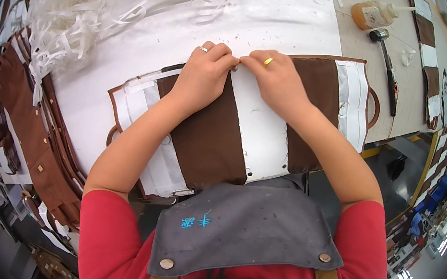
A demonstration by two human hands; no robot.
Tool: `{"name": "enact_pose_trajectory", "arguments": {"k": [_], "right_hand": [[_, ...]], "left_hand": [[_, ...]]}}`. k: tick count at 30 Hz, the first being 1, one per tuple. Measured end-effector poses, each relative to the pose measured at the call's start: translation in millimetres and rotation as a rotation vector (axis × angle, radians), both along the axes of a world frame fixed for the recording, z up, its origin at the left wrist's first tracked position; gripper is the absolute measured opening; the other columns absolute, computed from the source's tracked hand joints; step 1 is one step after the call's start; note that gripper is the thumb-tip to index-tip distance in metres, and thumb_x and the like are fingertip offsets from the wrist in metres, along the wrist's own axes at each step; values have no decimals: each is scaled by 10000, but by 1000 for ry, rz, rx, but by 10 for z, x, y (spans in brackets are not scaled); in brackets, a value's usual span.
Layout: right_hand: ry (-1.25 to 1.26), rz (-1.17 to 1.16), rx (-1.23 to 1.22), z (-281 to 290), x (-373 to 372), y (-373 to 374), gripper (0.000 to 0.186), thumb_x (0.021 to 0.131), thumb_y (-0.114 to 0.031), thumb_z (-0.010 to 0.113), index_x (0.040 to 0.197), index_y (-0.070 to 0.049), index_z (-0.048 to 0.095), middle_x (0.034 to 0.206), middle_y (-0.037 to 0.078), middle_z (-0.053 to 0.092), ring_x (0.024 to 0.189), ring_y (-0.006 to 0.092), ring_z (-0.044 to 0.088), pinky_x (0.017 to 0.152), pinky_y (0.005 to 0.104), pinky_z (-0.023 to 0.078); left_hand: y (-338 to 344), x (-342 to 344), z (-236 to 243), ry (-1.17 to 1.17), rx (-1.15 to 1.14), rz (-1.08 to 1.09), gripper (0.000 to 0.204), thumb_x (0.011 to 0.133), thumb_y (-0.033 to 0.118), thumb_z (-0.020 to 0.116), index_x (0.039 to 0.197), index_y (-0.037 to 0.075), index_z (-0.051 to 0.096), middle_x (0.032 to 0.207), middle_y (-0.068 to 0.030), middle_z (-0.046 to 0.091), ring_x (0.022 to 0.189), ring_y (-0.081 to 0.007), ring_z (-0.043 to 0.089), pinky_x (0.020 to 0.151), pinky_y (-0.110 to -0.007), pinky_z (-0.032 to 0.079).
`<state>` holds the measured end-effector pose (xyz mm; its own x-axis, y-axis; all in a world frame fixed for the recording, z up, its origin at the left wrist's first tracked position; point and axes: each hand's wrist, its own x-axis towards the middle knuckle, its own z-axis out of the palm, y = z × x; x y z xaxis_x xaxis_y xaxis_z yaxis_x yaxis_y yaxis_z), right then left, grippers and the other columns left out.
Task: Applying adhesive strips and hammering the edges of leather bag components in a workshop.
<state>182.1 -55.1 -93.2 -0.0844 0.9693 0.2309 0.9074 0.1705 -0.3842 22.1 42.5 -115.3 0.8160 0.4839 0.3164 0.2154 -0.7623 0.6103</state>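
A brown and white bag piece lies opened out in front of me, with brown panels, a white middle strip and brown handles at both ends. At the far edge of its white strip, my left hand and my right hand meet with pinched fingertips. Whatever sits between the fingertips is too small or hidden to name. Just below them shows a small metal fitting. Two small dark round spots mark the near edge of the strip.
Tangled white strips heap up at the far left. Brown pieces hang stacked over the table's left side. At the right lie a hammer, a squeeze bottle of amber liquid and more brown-and-white pieces.
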Motion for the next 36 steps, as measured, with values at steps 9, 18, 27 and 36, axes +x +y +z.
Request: {"name": "enact_pose_trajectory", "arguments": {"k": [9,18,27,36], "right_hand": [[-62,-58,-15,-8,171,-40,283,711,0,574,991,-40,579,948,85,568,892,248,538,790,352,438],[373,38,-275,22,-48,278,201,770,-42,585,966,-88,585,948,50,558,934,240,506,839,355,407],[148,146,-256,30,-78,261,164,747,-33,579,902,-87,583,938,13,555,906,212,517,778,350,424],[-525,234,-15,29,-285,74,269,724,-110,557,992,-80,553,1041,56,509,974,183,526,829,339,434]], "left_hand": [[-27,-30,68,68,50,154,157,759,48,628,909,52,582,896,-74,553,802,-247,533,694,-339,416],[107,-224,142,126,-328,187,125,773,35,598,897,20,611,826,-95,566,830,-246,552,728,-328,453],[103,-277,71,18,-127,125,155,707,-19,574,808,54,667,730,-57,540,713,-228,517,643,-326,423],[188,-342,13,6,113,-85,267,675,-41,562,895,76,657,776,-17,520,718,-206,484,621,-300,402]]}}
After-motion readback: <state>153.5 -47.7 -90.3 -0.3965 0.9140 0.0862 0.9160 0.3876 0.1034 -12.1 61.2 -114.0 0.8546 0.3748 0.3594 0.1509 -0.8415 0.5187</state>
